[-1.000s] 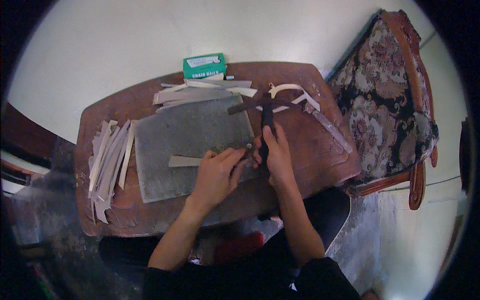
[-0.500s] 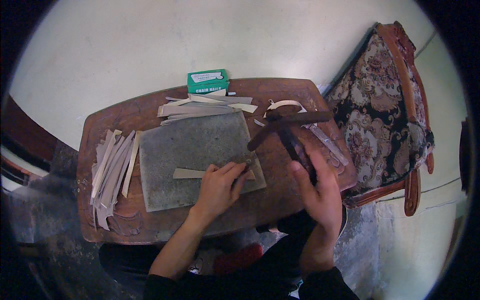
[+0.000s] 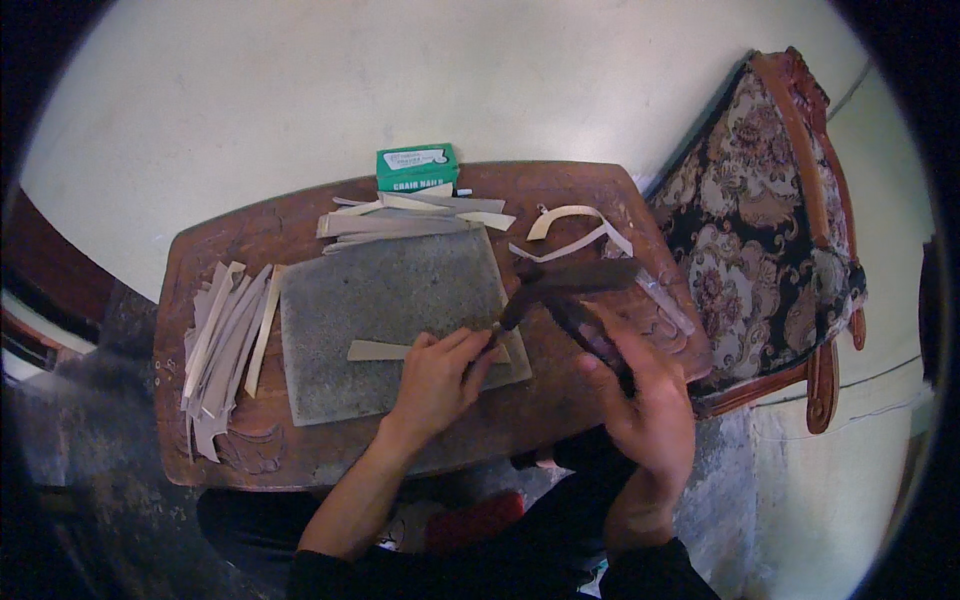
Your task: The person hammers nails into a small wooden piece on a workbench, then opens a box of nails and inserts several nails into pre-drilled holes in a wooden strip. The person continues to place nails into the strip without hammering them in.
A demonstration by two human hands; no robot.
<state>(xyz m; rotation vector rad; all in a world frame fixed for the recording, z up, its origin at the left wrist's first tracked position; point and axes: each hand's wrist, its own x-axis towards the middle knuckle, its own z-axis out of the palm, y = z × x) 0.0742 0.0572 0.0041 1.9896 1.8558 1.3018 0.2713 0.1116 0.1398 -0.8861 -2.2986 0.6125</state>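
Note:
My left hand (image 3: 436, 380) rests over the grey stone slab (image 3: 380, 290), its fingers pinched on a short metal punch-like tool (image 3: 496, 329). Beneath that hand lies a pale tapered strip (image 3: 376, 350), partly covered by my fingers. My right hand (image 3: 648, 400) is wrapped round the dark handle of a hammer (image 3: 575, 280). The hammer's head is down at the top of the upright short tool and seems to touch it. The tool's lower end is hidden by my fingers.
A carved wooden table (image 3: 390, 450) bears everything. One pile of strips (image 3: 225, 340) lies left of the slab, another pile (image 3: 400, 220) behind it. Curled strips (image 3: 570, 225) lie at the right. A green box (image 3: 416, 168) stands at the back; a patterned chair (image 3: 750, 240) is to the right.
My right hand has brought the hammer's head down and toward the short tool. The left hand and the strip beneath it have stayed in place.

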